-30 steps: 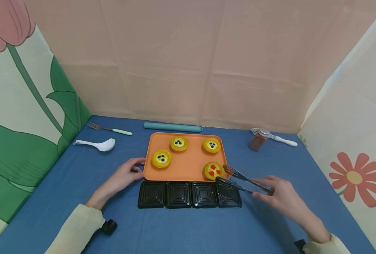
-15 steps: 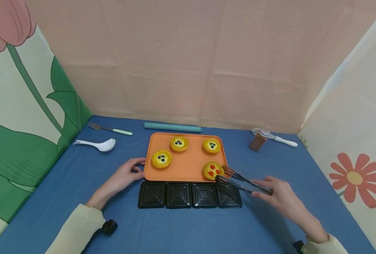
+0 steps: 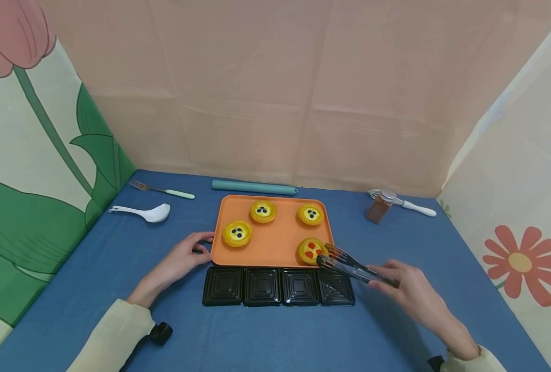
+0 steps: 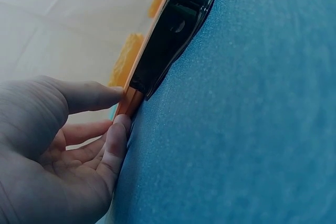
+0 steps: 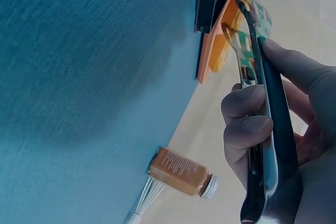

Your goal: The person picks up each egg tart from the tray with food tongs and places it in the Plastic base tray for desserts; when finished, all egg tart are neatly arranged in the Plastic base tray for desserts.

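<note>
My right hand holds black-handled metal tongs, their tips at the right side of the tart with red pieces. This tart sits in the near right corner of an orange tray. The tongs' tips stand a little apart in the head view. On the tray's left edge, my left hand pinches the rim near the front corner; in the left wrist view the thumb lies on the rim and fingertips sit lower. Three tarts with blue dots, one a tart at left, lie on the tray.
Several black square containers stand in a row along the tray's front. A teal rolling pin lies behind it. At left are a fork and a white spoon; at right, a brown jar and a whisk.
The tongs' two tips have come closer together, the far tip shifting slightly left and down beside the red-topped tart. My left hand keeps its hold on the tray; the tarts have not moved.
</note>
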Tool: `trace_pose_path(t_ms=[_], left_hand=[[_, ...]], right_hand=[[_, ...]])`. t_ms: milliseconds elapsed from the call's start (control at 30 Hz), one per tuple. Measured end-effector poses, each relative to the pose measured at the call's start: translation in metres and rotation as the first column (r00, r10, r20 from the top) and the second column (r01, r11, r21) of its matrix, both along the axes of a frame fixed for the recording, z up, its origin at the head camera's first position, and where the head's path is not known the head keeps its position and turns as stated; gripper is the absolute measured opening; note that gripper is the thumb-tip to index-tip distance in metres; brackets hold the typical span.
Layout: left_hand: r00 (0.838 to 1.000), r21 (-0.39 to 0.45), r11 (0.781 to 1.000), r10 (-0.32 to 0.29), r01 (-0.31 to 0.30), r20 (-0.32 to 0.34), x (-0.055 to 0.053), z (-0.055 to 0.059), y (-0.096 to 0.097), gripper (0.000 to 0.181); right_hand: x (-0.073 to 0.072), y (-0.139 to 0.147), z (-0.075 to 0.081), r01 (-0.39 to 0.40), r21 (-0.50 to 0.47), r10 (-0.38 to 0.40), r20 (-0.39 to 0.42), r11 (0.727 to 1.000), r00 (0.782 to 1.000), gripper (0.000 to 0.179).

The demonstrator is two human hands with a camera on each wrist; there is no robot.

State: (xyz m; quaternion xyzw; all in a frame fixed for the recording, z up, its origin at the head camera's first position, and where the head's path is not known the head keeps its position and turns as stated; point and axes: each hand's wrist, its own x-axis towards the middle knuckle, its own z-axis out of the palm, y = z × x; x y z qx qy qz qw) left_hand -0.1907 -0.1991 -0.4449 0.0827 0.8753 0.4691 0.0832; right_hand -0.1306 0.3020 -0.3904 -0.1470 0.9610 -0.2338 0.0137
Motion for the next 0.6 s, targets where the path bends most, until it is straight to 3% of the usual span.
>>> trace_pose_path(t_ms=[300, 600], left_hand=[[1.000, 0.002, 1.000, -0.002, 0.002, 0.001, 0.000, -0.001, 0.000, 0.056], [1.000, -0.007, 1.000, 0.000, 0.000, 0.000, 0.001, 0.002, 0.001, 0.056]], right_hand=[[0.004, 0.002, -0.001, -0.013, -0.022, 0.012, -0.028, 1.000, 1.000, 0.043], [0.015, 0.002, 0.002, 0.028, 0.000, -0.028, -0.081, 1.000, 0.996, 0.041]])
